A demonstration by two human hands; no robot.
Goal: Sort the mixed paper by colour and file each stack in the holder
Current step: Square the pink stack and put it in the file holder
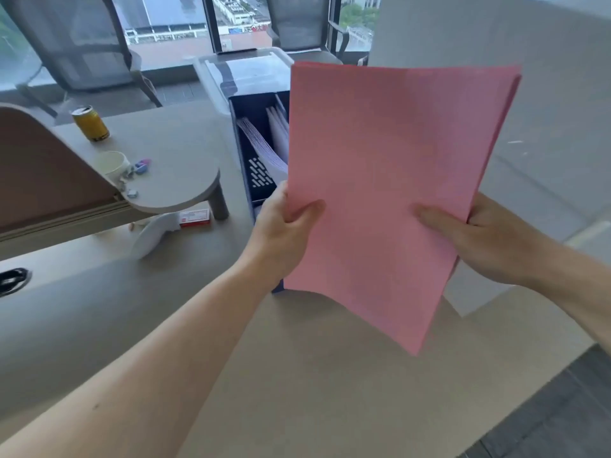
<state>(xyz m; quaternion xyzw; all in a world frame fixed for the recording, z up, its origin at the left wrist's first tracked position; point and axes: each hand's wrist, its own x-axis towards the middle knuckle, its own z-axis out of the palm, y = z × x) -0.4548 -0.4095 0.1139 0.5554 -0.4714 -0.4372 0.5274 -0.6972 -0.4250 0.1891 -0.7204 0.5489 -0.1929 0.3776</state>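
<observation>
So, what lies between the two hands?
The pink paper stack fills that stretch; the left hand and right hand grip its side edges, seen in the head view.

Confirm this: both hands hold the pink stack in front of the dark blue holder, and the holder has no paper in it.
Wrong on one point: the holder does have paper in it. The head view shows lavender-edged sheets in one compartment and white sheets in the next. The left hand and right hand do hold the pink stack in front of it.
</observation>
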